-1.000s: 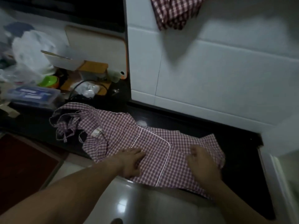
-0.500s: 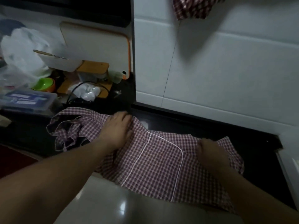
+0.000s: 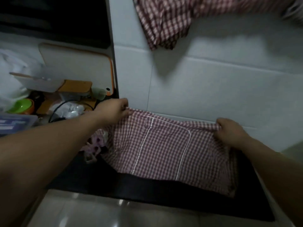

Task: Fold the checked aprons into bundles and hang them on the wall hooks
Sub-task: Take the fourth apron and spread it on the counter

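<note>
Checked apron: thin woven cloth, matt, softly creased, trimmed with white piping. Second apron on the far wall: the same matt checked cloth. Counter: dark, smooth surface. Wall tiles: white, smooth, faintly glossy. Floor: pale, glossy, reflective. Bowl, far left: green, shiny plastic.

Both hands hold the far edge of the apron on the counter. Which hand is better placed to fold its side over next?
Probably the left hand: the loose bunched part of the apron lies on its side. The right hand can pin its corner.
</note>
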